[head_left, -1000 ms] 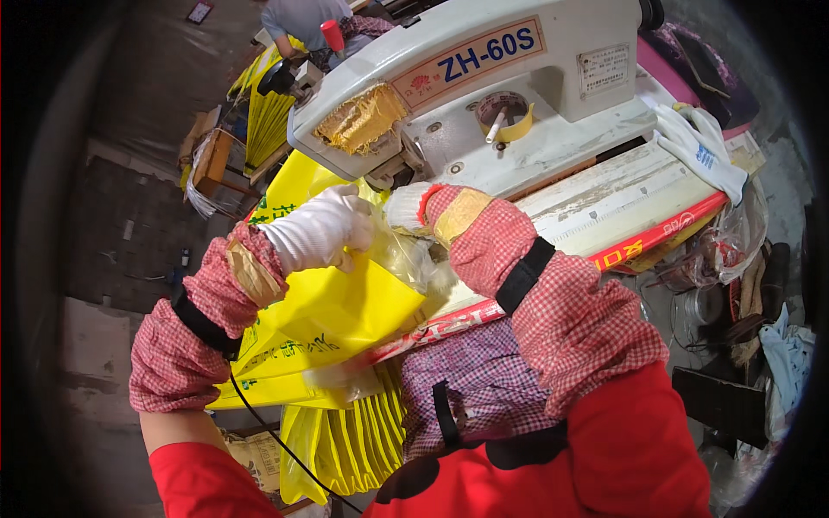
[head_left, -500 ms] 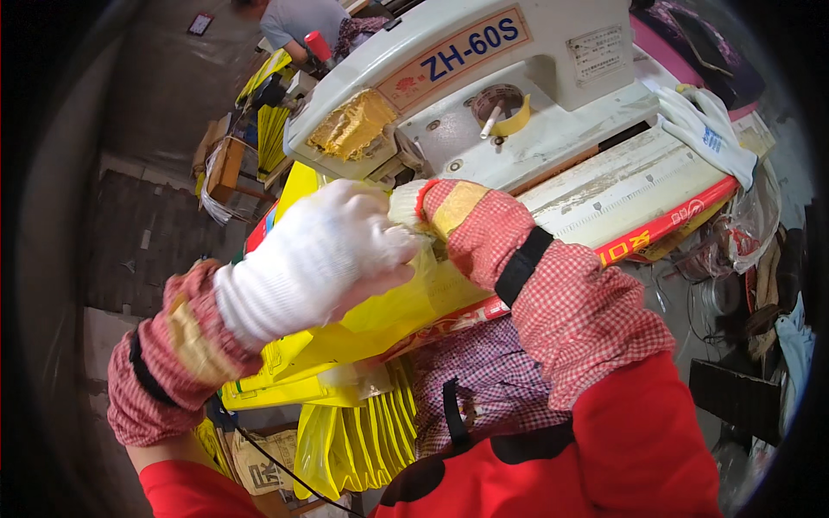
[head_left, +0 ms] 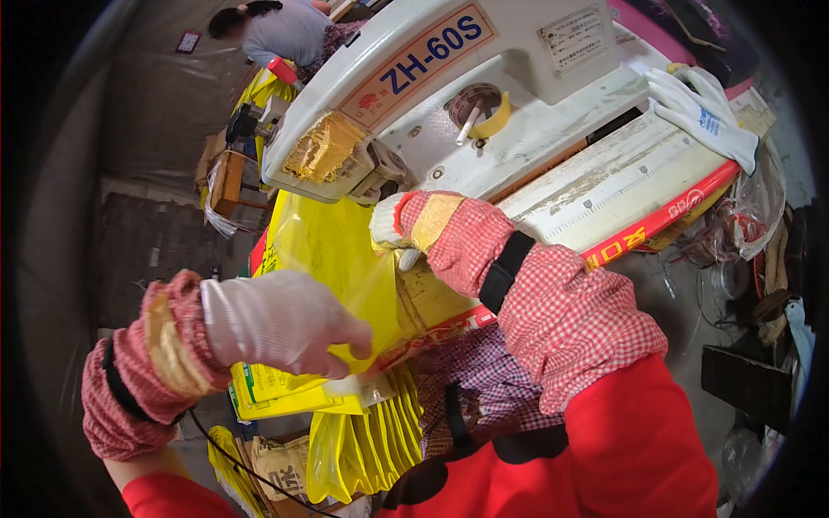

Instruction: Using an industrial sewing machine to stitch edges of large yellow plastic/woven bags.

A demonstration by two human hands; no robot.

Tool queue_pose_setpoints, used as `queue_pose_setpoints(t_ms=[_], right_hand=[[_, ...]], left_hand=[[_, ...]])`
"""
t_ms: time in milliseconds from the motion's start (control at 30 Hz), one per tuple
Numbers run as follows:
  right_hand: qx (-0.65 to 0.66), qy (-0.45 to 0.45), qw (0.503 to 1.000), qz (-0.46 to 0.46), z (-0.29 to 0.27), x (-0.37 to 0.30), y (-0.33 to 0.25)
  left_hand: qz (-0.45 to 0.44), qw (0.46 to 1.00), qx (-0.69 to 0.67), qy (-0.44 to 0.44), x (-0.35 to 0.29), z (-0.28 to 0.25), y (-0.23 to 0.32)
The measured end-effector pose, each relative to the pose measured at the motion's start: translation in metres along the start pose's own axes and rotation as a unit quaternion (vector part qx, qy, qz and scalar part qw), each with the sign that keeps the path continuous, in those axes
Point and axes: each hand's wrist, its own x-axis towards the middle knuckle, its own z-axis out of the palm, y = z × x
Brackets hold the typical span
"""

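Note:
My left hand (head_left: 289, 324), in a white knit glove, is over the stack of yellow plastic bags (head_left: 285, 393). Its fingers are slightly apart with nothing visible between them, and they are a little blurred. My right hand (head_left: 393, 229), also gloved, is by the working head of a large light-grey machine (head_left: 414, 78). The fingers are bent at the edge of a yellow plastic bag (head_left: 328, 233) that lies across the machine's bed. The sleeve and cuff hide part of that grip.
A roll of yellow tape (head_left: 492, 121) sits on the machine with a white stick in it. White gloves (head_left: 699, 112) lie on the bed's right end. Pleated yellow bags (head_left: 367, 440) hang below the front edge. A person (head_left: 285, 34) is at the far left.
My left hand has moved down and left, away from my right hand, and its closed fingers have parted. More of the yellow bag shows. The view has shifted slightly.

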Motion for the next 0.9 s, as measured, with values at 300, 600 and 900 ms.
queue_pose_setpoints(t_ms=[300,600,900], right_hand=[[0.143,0.067,0.966,0.206,0.040,0.056,0.014],[-0.082,-0.017,0.995,0.061,0.015,0.011,-0.016],[0.093,0.091,0.975,0.180,0.006,-0.005,-0.097]], left_hand=[[-0.077,0.918,0.268,0.282,0.044,0.031,-0.023],[-0.103,0.985,0.016,-0.134,-0.007,0.056,0.018],[0.052,0.996,0.023,-0.068,0.040,0.135,0.025]])
